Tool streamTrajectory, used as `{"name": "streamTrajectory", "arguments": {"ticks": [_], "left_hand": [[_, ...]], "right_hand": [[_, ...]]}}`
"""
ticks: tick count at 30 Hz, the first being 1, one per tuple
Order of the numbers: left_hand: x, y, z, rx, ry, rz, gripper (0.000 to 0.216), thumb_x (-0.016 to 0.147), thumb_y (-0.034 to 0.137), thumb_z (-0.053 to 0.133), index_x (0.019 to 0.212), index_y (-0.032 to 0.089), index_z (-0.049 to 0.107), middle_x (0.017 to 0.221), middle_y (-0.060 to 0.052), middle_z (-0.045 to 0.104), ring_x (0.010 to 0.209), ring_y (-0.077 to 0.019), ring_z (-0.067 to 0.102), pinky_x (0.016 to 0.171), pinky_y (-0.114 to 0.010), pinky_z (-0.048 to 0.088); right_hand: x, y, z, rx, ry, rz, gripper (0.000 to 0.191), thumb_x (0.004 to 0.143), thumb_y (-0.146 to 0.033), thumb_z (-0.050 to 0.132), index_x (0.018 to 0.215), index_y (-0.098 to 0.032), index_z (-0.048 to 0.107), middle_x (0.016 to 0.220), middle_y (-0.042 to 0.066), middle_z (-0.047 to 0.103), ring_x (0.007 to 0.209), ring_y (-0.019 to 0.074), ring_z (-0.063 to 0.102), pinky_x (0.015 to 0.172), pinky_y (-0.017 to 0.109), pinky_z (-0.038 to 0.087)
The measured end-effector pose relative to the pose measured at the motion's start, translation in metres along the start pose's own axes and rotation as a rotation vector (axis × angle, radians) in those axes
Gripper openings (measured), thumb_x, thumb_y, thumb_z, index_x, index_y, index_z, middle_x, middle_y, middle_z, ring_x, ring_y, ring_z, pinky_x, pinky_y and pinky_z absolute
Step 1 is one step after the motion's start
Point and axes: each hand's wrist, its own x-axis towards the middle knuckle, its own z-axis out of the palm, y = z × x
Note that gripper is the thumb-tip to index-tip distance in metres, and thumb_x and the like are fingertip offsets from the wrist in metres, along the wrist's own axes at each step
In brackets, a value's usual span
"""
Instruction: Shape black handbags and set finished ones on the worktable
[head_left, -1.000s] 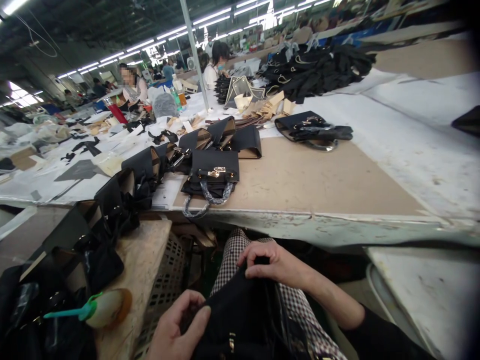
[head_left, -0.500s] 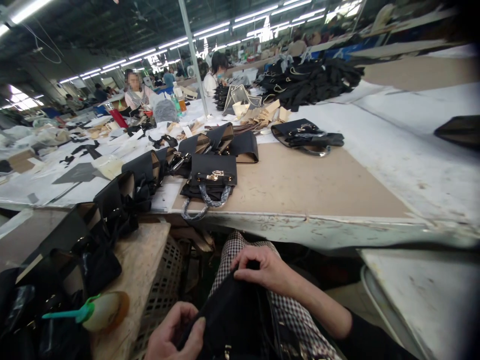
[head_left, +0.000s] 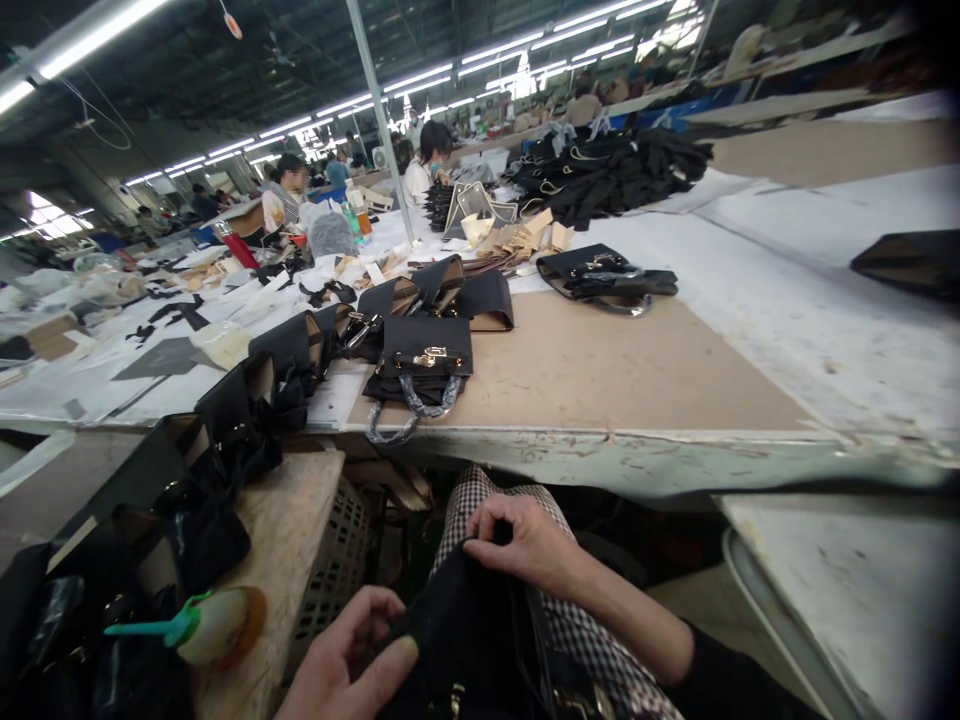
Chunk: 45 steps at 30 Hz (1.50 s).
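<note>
A black handbag (head_left: 480, 650) lies on my lap, below the table edge. My left hand (head_left: 352, 665) grips its near left edge, fingers curled around the black material. My right hand (head_left: 525, 545) pinches the bag's far top edge, fingers closed on it. Checked trousers (head_left: 480, 495) show beneath the bag. On the table just ahead lies another black handbag (head_left: 424, 360) with a gold clasp and wrapped handles hanging over the edge.
A row of black bags (head_left: 247, 400) runs along the left side onto a wooden stand (head_left: 289, 530). A glue bottle with a green nozzle (head_left: 202, 625) lies there. A brown board (head_left: 600, 370) covers the table. Other people sit working at the far end.
The view has shifted slightly. Both hands stay closed on the bag on my lap, with small adjustments of the fingers.
</note>
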Motion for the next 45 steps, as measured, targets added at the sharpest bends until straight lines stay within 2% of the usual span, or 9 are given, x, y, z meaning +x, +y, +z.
{"name": "streamTrajectory", "arguments": {"ticks": [4, 9, 17, 24, 28, 32, 38, 41, 45], "left_hand": [[0.015, 0.041, -0.015, 0.266, -0.109, 0.071, 0.046, 0.090, 0.055, 0.059, 0.118, 0.020, 0.067, 0.086, -0.001, 0.065, 0.076, -0.0172, 0.058, 0.066, -0.023, 0.043], [0.054, 0.076, 0.013, 0.674, -0.139, 0.206, 0.038, 0.097, 0.048, 0.050, 0.083, 0.022, 0.074, 0.074, -0.002, 0.068, 0.070, -0.0192, 0.061, 0.062, -0.026, 0.033], [0.039, 0.044, 0.005, 0.623, -0.183, -0.031, 0.040, 0.091, 0.045, 0.053, 0.062, 0.019, 0.055, 0.060, 0.004, 0.044, 0.063, -0.0145, 0.046, 0.055, -0.025, 0.025], [0.009, 0.052, -0.029, 0.523, -0.307, 0.033, 0.023, 0.088, 0.041, 0.058, 0.091, 0.020, 0.068, 0.092, -0.001, 0.062, 0.087, -0.0198, 0.058, 0.075, -0.026, 0.041], [0.044, 0.083, -0.002, 0.539, -0.276, 0.058, 0.044, 0.076, 0.039, 0.075, 0.116, 0.026, 0.063, 0.092, 0.002, 0.066, 0.084, -0.0200, 0.061, 0.070, -0.026, 0.041], [0.095, 0.082, 0.042, 0.515, -0.327, 0.179, 0.028, 0.072, 0.036, 0.076, 0.090, 0.019, 0.063, 0.083, 0.002, 0.063, 0.079, -0.0190, 0.058, 0.064, -0.025, 0.038], [0.117, 0.075, 0.061, 0.560, -0.378, 0.235, 0.017, 0.068, 0.018, 0.066, 0.082, 0.019, 0.056, 0.079, 0.001, 0.063, 0.076, -0.0196, 0.059, 0.063, -0.026, 0.038], [0.119, 0.078, 0.066, 0.596, -0.414, 0.244, 0.023, 0.073, 0.026, 0.068, 0.094, 0.020, 0.061, 0.088, -0.002, 0.069, 0.082, -0.0230, 0.062, 0.066, -0.028, 0.040], [0.129, 0.082, 0.079, 0.657, -0.481, 0.279, 0.031, 0.070, 0.034, 0.075, 0.095, 0.019, 0.066, 0.092, -0.004, 0.072, 0.088, -0.0266, 0.064, 0.069, -0.029, 0.041]], "right_hand": [[0.000, -0.001, 0.003, -0.001, 0.004, 0.008, 0.020, 0.075, -0.016, 0.073, 0.063, -0.019, 0.058, 0.081, 0.001, 0.075, 0.077, 0.0182, 0.069, 0.072, 0.028, 0.049], [0.000, -0.003, 0.005, 0.000, 0.017, -0.002, 0.020, 0.076, -0.016, 0.073, 0.063, -0.019, 0.058, 0.080, 0.002, 0.074, 0.076, 0.0184, 0.068, 0.072, 0.029, 0.049], [-0.008, 0.002, -0.004, 0.034, 0.006, 0.050, 0.018, 0.078, -0.019, 0.074, 0.066, -0.019, 0.061, 0.083, 0.000, 0.074, 0.080, 0.0175, 0.069, 0.075, 0.028, 0.049], [-0.006, -0.004, -0.009, 0.062, -0.059, 0.059, 0.026, 0.076, -0.016, 0.073, 0.073, -0.022, 0.048, 0.084, -0.002, 0.073, 0.079, 0.0172, 0.067, 0.074, 0.028, 0.048], [-0.005, -0.006, -0.005, 0.107, -0.042, 0.073, 0.032, 0.074, -0.014, 0.075, 0.084, -0.023, 0.046, 0.084, -0.003, 0.070, 0.082, 0.0174, 0.066, 0.076, 0.029, 0.049], [-0.015, -0.012, -0.015, 0.192, -0.017, 0.078, 0.028, 0.081, -0.019, 0.070, 0.103, -0.021, 0.053, 0.088, -0.001, 0.069, 0.088, 0.0188, 0.067, 0.084, 0.032, 0.052], [-0.093, -0.041, -0.025, -0.158, 0.214, 0.229, 0.069, 0.090, -0.043, 0.064, 0.149, -0.023, 0.034, 0.153, 0.014, 0.040, 0.141, 0.0309, 0.041, 0.116, 0.048, 0.036], [-0.133, -0.041, -0.001, -0.266, 0.268, 0.402, 0.091, 0.076, -0.047, 0.075, 0.153, -0.021, 0.034, 0.154, 0.016, 0.038, 0.143, 0.0378, 0.037, 0.116, 0.050, 0.036], [-0.158, -0.035, 0.014, -0.157, 0.382, 0.541, 0.079, 0.081, -0.054, 0.069, 0.149, -0.025, 0.042, 0.131, 0.012, 0.060, 0.124, 0.0348, 0.056, 0.105, 0.045, 0.047]]}}
